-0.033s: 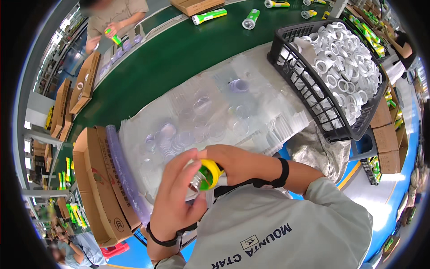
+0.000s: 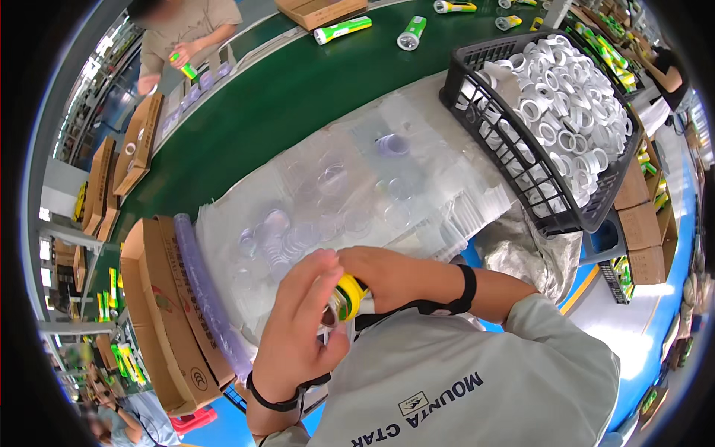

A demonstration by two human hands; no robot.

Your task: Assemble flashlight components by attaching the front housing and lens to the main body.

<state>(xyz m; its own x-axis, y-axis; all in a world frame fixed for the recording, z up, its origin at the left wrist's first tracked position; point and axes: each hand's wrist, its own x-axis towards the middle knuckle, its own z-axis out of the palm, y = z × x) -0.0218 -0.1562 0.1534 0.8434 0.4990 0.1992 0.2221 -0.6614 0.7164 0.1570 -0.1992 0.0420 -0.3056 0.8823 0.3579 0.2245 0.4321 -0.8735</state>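
Observation:
In front of my chest I hold a flashlight (image 2: 354,295) with a yellow rim round its head, its open end turned toward my left palm. My right hand (image 2: 376,274) is closed round its body, most of which the hand hides. The fingers and thumb of my left hand (image 2: 302,316) curl round the shiny front end, at the rim. What part the left fingertips press on is partly hidden. Just beyond my hands, clear round lenses (image 2: 290,240) lie scattered on a stack of translucent sheets (image 2: 246,197), with a small pile of lenses (image 2: 393,144) farther back.
A black plastic crate (image 2: 514,160) full of white rings (image 2: 566,112) stands at the right. At the left are a cardboard box (image 2: 160,328) and a purplish plastic roll (image 2: 205,290). Flashlights (image 2: 342,30) lie on the green belt (image 2: 298,97); a person (image 2: 190,37) works across it.
My left thumb and fingers have drawn closer round the flashlight's front end, and less of its green inside shows. The whole view has shifted slightly.

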